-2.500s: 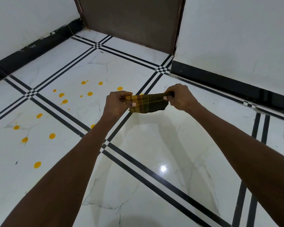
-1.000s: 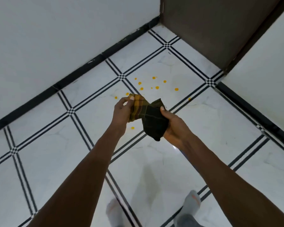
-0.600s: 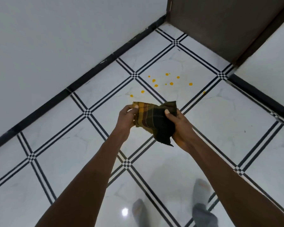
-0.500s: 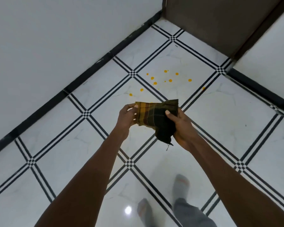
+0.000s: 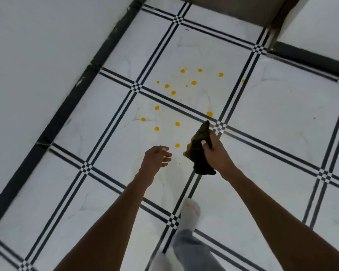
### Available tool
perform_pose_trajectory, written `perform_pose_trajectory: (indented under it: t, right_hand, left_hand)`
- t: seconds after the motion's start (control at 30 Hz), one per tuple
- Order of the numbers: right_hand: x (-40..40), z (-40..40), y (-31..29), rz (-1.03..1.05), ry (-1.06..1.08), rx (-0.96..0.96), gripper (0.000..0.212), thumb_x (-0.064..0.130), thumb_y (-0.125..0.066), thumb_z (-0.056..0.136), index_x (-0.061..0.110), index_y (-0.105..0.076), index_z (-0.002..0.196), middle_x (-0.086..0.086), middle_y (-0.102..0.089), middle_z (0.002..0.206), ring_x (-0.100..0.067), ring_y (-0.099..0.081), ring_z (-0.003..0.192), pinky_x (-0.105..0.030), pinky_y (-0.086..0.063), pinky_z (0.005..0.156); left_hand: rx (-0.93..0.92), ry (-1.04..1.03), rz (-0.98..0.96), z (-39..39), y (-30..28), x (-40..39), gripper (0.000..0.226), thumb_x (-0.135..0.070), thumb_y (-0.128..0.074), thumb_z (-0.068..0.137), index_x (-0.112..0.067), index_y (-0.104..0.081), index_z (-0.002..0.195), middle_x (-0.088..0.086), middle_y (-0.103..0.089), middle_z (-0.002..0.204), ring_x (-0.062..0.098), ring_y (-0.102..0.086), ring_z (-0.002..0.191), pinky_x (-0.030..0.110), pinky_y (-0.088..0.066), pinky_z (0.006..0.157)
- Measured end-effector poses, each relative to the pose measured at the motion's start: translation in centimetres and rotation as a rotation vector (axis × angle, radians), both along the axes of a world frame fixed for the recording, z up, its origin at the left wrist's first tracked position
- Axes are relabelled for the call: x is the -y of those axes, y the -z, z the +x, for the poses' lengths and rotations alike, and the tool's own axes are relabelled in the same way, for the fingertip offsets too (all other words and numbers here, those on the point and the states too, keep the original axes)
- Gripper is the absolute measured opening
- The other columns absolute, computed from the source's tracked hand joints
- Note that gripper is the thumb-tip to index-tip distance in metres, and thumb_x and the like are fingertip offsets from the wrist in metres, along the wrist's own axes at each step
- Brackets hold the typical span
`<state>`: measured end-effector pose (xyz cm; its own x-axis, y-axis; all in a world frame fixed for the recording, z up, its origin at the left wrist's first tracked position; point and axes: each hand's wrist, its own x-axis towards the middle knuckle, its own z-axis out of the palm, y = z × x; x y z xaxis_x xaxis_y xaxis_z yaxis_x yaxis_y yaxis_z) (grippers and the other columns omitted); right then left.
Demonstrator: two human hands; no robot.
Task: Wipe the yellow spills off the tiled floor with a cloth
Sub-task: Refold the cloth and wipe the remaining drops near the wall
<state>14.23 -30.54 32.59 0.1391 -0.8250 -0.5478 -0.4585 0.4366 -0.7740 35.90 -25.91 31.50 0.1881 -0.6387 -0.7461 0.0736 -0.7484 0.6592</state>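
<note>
Above the white tiled floor (image 5: 282,118), the right hand (image 5: 215,153) holds a dark plaid cloth (image 5: 199,151) bunched up, its fingers (image 5: 204,142) clenched around the fabric so that one peak sticks up past the knuckles and a darker fold hangs down below the wrist. The cloth is in the air, not touching the tiles. Just to the left of those fingers, the left hand (image 5: 157,158) hangs free with nothing in it, loosely curled and released, apart from the cloth.

Beyond both hands lie the yellow spills (image 5: 176,90), a scatter of small round drops across two neighbouring tiles divided by a band of black lines. The nearest drop sits between the left fingertips and the cloth; one more lies just past the cloth's upper peak, beside a chequered crossing of the lines. The rest spread farther ahead and leftward, toward the black skirting (image 5: 70,98) along the white wall (image 5: 37,45).

Below the right forearm, a foot in a grey sock (image 5: 190,212) stands on a crossing of the lines, with a grey trouser leg (image 5: 192,249) beneath it. A brown door (image 5: 243,8) closes the far corner.
</note>
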Motion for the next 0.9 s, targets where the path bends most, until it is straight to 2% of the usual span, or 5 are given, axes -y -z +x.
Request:
perform_pose_trajectory:
  t: [0.37, 0.57, 0.73, 0.83, 0.9]
  right_hand:
    - [2.6, 3.0, 18.7, -0.232, -0.052, -0.621, 0.062, 0.016, -0.038, 0.108, 0.039, -0.021, 0.163, -0.008, -0.064, 0.093, -0.032, -0.064, 0.078, -0.041, -0.048, 0.071]
    - [-0.6, 11.6, 30.6, -0.129, -0.460, -0.760, 0.067, 0.019, -0.044, 0.105, 0.026, -0.018, 0.167, -0.015, -0.038, 0.166, -0.041, -0.069, 0.112, -0.045, -0.055, 0.083]
    - [-0.3, 11.6, 34.9, -0.356, -0.166, -0.820, 0.026, 0.028, -0.045, 0.108, 0.015, -0.067, 0.105, -0.005, -0.072, 0.090, -0.030, -0.070, 0.080, -0.029, -0.033, 0.052]
    - [0.5, 10.3, 37.8, -0.467, -0.069, -0.813, 0.028, 0.032, -0.054, 0.104, 0.013, -0.071, 0.117, -0.011, -0.068, 0.120, -0.034, -0.062, 0.117, -0.041, -0.055, 0.085]
    - [-0.4, 10.6, 40.1, -0.458, -0.159, -0.824, 0.050, 0.039, -0.045, 0.108, 0.013, -0.052, 0.150, -0.017, -0.046, 0.158, -0.039, -0.038, 0.151, -0.056, -0.034, 0.123]
  left_hand:
    - [0.201, 0.266, -0.058, 9.9, 23.1, 6.3, 0.017, -0.003, -0.050, 0.104, -0.006, -0.066, 0.099, 0.011, -0.068, 0.085, 0.011, -0.067, 0.063, 0.016, -0.049, 0.055]
    - [0.358, 0.426, -0.199, 12.3, 33.3, 7.3, 0.017, -0.009, -0.055, 0.103, -0.001, -0.069, 0.109, 0.007, -0.071, 0.088, 0.005, -0.069, 0.065, 0.025, -0.056, 0.065]
    - [0.495, 0.508, -0.315, 12.5, 37.0, 8.2, 0.031, -0.032, -0.052, 0.088, -0.014, -0.072, 0.103, 0.003, -0.076, 0.097, 0.031, -0.074, 0.089, 0.049, -0.061, 0.084]
    - [0.603, 0.522, -0.397, 12.7, 37.2, 8.5, 0.023, -0.028, -0.052, 0.093, -0.020, -0.070, 0.104, -0.002, -0.076, 0.096, 0.026, -0.074, 0.087, 0.047, -0.061, 0.082]
    - [0.778, 0.520, -0.510, 13.4, 37.6, 8.7, 0.018, -0.019, -0.054, 0.098, -0.021, -0.068, 0.108, -0.002, -0.076, 0.097, 0.025, -0.072, 0.089, 0.041, -0.058, 0.080]
